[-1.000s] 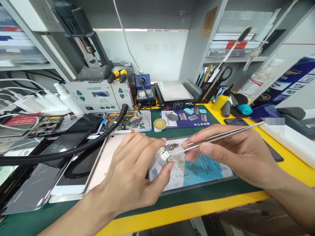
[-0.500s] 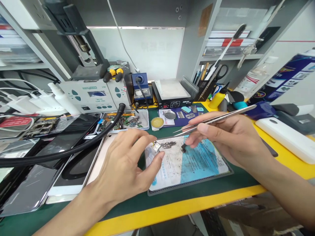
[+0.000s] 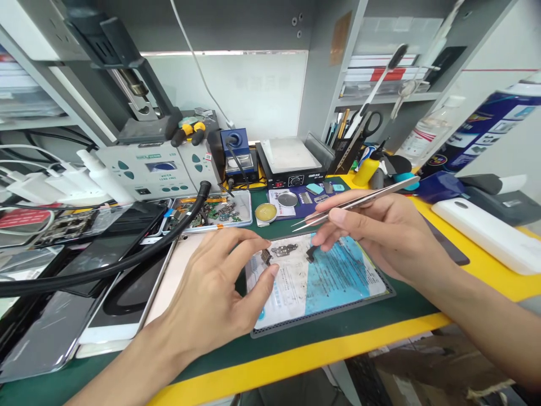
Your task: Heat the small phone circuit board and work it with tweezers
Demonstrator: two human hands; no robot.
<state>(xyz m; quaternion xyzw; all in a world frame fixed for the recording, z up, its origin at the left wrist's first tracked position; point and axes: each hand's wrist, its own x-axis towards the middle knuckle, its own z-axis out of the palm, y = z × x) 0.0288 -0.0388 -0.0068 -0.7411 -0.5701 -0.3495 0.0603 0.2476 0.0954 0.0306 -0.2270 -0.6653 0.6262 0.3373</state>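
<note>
My left hand point(image 3: 215, 282) holds a small metal-and-dark circuit board piece point(image 3: 266, 257) between its curled fingertips and thumb, above the left part of the printed mat point(image 3: 291, 299). My right hand point(image 3: 376, 225) grips a pair of metal tweezers point(image 3: 363, 202). Their two thin tips point left and stand slightly apart, with nothing between them. Just under the right fingertips is a small black part point(image 3: 311, 254); I cannot tell whether the fingers touch it. Another narrow metal-plated board point(image 3: 284, 250) lies on the mat between the hands.
A black hose point(image 3: 177, 243) crosses over phones and a pink panel point(image 3: 167, 282) at left. Behind the mat are a parts tray point(image 3: 230, 225), a round yellow tin point(image 3: 265, 212) and a heating plate point(image 3: 296, 155). A white device point(image 3: 486, 234) lies at right.
The board piece in my left fingers has turned, from its bright face showing to a darker, edge-on side. The view has shifted slightly; my right hand keeps the tweezers much as before.
</note>
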